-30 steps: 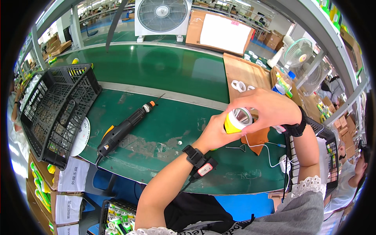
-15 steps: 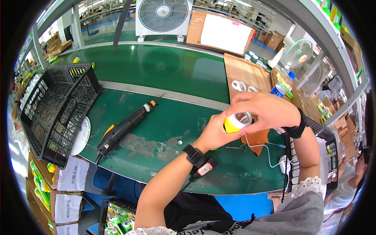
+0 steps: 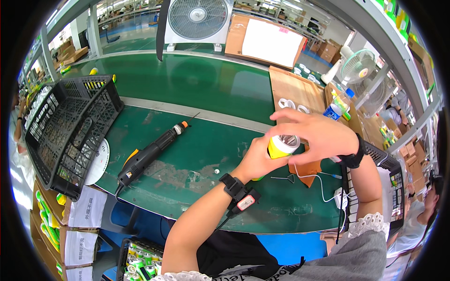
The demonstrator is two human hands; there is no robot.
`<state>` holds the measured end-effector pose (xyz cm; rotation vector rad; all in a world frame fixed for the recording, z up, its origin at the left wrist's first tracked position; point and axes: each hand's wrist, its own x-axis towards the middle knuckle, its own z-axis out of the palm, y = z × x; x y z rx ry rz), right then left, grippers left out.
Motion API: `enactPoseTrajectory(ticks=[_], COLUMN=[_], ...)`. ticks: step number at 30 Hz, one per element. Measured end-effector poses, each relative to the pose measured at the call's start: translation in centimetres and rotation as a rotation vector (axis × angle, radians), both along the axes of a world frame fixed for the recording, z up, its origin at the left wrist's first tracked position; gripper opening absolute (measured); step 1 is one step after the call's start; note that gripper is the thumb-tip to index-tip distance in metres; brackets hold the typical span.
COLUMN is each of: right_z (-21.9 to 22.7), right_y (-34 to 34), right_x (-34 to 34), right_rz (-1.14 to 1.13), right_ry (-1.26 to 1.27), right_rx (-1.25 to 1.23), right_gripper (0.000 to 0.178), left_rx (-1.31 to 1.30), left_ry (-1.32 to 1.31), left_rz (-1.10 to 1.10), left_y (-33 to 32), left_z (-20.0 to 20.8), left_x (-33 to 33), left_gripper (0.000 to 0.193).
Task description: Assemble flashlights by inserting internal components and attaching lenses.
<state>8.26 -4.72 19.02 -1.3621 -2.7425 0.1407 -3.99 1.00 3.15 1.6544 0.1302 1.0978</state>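
Note:
Over the right part of the green bench, my left hand (image 3: 259, 157) is closed around a yellow flashlight (image 3: 278, 150) with a white ring at its top. The ring faces up and shows a shiny silvery inside. Above and to the right of it, my right hand (image 3: 318, 133) is open, with fingers and thumb spread about the ring. Whether a fingertip still touches the ring I cannot tell. Much of the flashlight's lower body is hidden by my left hand.
A black electric screwdriver (image 3: 152, 152) lies on the bench to the left, beside a black crate (image 3: 75, 136). White rings (image 3: 287, 103) lie on a wooden board (image 3: 293, 86). An orange piece (image 3: 307, 173), a white cable (image 3: 323, 187) and a bottle (image 3: 333, 110) are at the right.
My right hand's fingers have spread and its thumb has drawn off the ring's edge. My left hand keeps its hold on the flashlight. The view has shifted slightly.

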Motion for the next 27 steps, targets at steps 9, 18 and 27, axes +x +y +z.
enactPoseTrajectory(ticks=[9, 18, 27], right_z=[0.9, 1.0, -2.1], right_y=[0.2, 0.6, 1.2], right_x=[-2.0, -1.4, 0.7], right_rz=[-0.229, -0.176, 0.338], right_ry=[-0.238, -0.228, -0.311], right_rx=[-0.181, -0.169, 0.320], right_gripper=[0.049, 0.048, 0.028], left_rx=[-0.014, -0.016, 0.025], left_ry=[0.103, 0.067, 0.005], left_rz=[-0.017, -0.014, 0.003], left_y=[-0.3, -0.4, 0.1], left_z=[0.5, 0.9, -0.3], left_x=[-0.4, -0.5, 0.3], left_gripper=[0.051, 0.050, 0.049])
